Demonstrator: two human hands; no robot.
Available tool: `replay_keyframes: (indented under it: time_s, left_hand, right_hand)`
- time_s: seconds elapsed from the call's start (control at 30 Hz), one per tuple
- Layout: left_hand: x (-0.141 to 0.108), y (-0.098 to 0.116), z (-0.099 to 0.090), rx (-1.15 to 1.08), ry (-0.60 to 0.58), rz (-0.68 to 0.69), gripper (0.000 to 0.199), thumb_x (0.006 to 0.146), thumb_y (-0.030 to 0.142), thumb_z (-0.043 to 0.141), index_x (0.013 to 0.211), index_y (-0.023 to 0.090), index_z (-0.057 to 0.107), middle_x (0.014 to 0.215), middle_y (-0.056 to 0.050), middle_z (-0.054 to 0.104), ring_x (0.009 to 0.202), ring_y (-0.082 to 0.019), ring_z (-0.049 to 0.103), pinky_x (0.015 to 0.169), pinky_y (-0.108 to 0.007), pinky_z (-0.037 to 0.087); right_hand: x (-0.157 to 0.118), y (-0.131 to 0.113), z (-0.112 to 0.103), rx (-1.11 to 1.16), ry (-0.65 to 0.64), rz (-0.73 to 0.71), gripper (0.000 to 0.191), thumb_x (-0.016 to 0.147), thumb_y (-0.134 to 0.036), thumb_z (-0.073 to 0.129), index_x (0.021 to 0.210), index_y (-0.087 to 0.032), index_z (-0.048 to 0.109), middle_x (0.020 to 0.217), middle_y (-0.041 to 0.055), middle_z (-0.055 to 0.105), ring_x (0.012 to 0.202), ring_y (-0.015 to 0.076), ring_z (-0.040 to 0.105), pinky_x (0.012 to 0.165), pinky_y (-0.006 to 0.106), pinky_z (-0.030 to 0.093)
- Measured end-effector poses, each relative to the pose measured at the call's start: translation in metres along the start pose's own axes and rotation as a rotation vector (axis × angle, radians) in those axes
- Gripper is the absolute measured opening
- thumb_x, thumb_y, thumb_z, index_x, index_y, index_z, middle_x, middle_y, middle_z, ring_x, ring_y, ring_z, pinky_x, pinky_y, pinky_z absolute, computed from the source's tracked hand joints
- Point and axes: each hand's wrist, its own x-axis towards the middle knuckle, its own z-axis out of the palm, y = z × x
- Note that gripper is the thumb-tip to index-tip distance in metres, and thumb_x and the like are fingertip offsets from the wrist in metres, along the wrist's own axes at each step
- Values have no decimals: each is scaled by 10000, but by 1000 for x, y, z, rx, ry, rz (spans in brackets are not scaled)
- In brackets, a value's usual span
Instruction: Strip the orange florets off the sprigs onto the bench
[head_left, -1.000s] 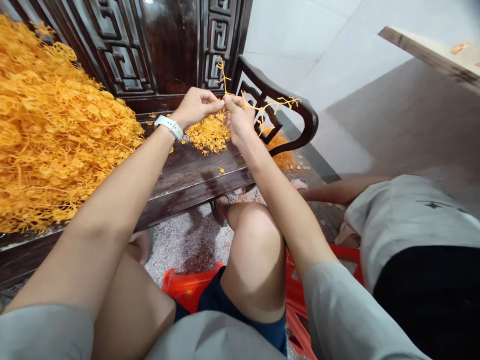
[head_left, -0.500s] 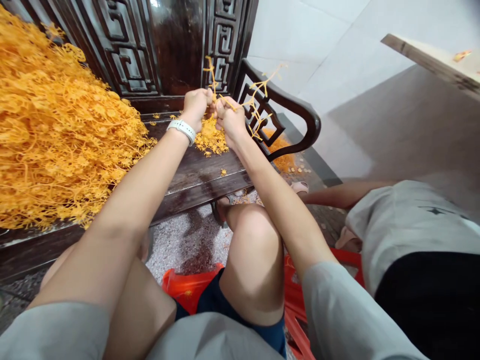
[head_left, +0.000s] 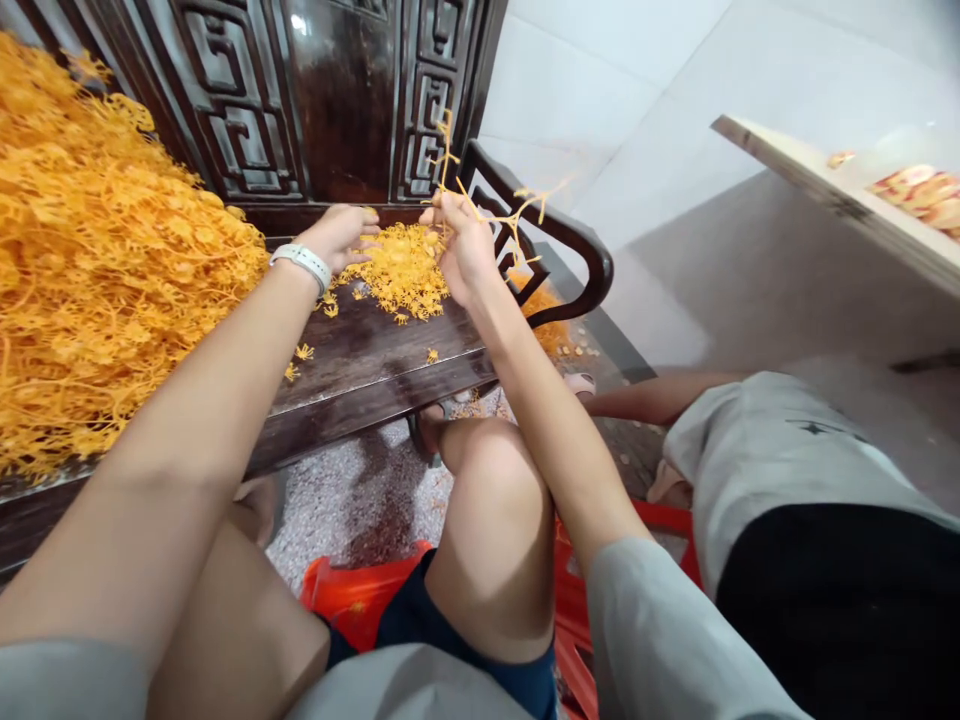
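Sprig (head_left: 514, 218) and heap (head_left: 112, 300) are orange, bench (head_left: 367, 360) dark brown, floor (head_left: 322, 500) speckled

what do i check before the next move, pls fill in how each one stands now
1. Right hand has a grip on the branching orange stems: ok, pinched at the fingers.
2. Left hand apart from the right: ok, it is over the left edge of the small pile.
3. Left fingers free of any orange bit: cannot tell, too small to see.
4. Small pile resting on the bench: ok.
5. Loose pieces all within the small pile: not ok, several lie apart on the bench.
6. Large orange heap separate from the small pile: ok, bench shows between.
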Motion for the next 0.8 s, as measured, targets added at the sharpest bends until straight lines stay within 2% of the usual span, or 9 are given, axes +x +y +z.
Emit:
replay_keyframes:
  time_s: [0.13, 0.23, 0.33, 0.43, 0.53, 0.57, 0.63, 0.73, 0.8]
  left_hand:
    - [-21, 16, 23, 55, -33, -14, 255, 1066, 335, 596, 1266, 197, 673, 1412, -152, 705, 889, -223, 743, 780, -353, 563]
    - [-34, 19, 35, 91, -53, -23, 428, 1076, 311, 621, 1494, 232, 570, 1420, -172, 706, 912, -236, 747, 799, -357, 575]
    - [-42, 22, 44, 100, -126, 79, 309, 1103, 397, 592, 1304, 193, 708, 1213, -167, 770, 911, -228, 734, 782, -324, 567]
    - [-51, 27, 54, 106, -308, 197, 367, 1098, 466, 607, 1028, 152, 785, 992, -147, 765, 846, -208, 728, 720, -280, 532]
    - [-60, 29, 66, 203, -427, 288, 229, 989, 345, 804, 905, 132, 790, 846, -104, 738, 673, -158, 669, 632, -250, 470]
    - [-62, 27, 69, 234, -436, 312, 181, 937, 273, 861, 858, 131, 780, 787, -83, 720, 616, -140, 636, 604, -243, 446]
    - [-63, 24, 74, 267, -434, 349, 234, 918, 191, 866, 738, 137, 727, 682, -48, 668, 536, -114, 586, 561, -232, 407]
    - [-62, 18, 78, 246, -389, 396, 409, 1058, 236, 690, 658, 156, 648, 617, -33, 616, 504, -117, 597, 529, -221, 404]
    - [-60, 17, 79, 212, -321, 429, 402, 1090, 235, 626, 694, 164, 654, 619, -26, 612, 527, -127, 632, 529, -213, 426]
  right_hand:
    - [10, 14, -17, 76, 83, 91, 366, 1050, -577, 648, 1054, -216, 584, 861, -5, 643, 774, 133, 636, 707, 271, 507]
    - [9, 15, -20, 93, 104, 131, 292, 1015, -479, 714, 1021, -233, 557, 826, -26, 632, 686, 111, 565, 645, 247, 481]
    - [7, 13, -19, 97, 137, 150, 288, 1030, -481, 690, 1004, -232, 547, 812, -21, 625, 751, 133, 609, 676, 257, 513]
    - [8, 13, -21, 97, 201, 120, 245, 1055, -415, 668, 981, -235, 520, 807, -26, 595, 819, 136, 622, 728, 256, 531]
    - [11, 16, -28, 69, 287, 52, 165, 1060, -270, 646, 967, -231, 516, 804, -39, 531, 763, 107, 544, 676, 220, 471]
    - [12, 17, -30, 56, 314, 45, 153, 1060, -259, 641, 968, -228, 523, 806, -40, 510, 744, 103, 522, 652, 216, 450]
    - [14, 18, -35, 44, 355, 66, 159, 1066, -317, 641, 982, -225, 542, 815, -39, 493, 719, 103, 507, 623, 217, 433]
    - [12, 17, -38, 79, 329, 153, 262, 1081, -479, 607, 1034, -223, 573, 847, -24, 551, 724, 112, 546, 647, 232, 482]
    - [9, 15, -38, 116, 250, 224, 294, 1072, -516, 609, 1076, -222, 596, 877, -2, 613, 750, 135, 582, 673, 263, 527]
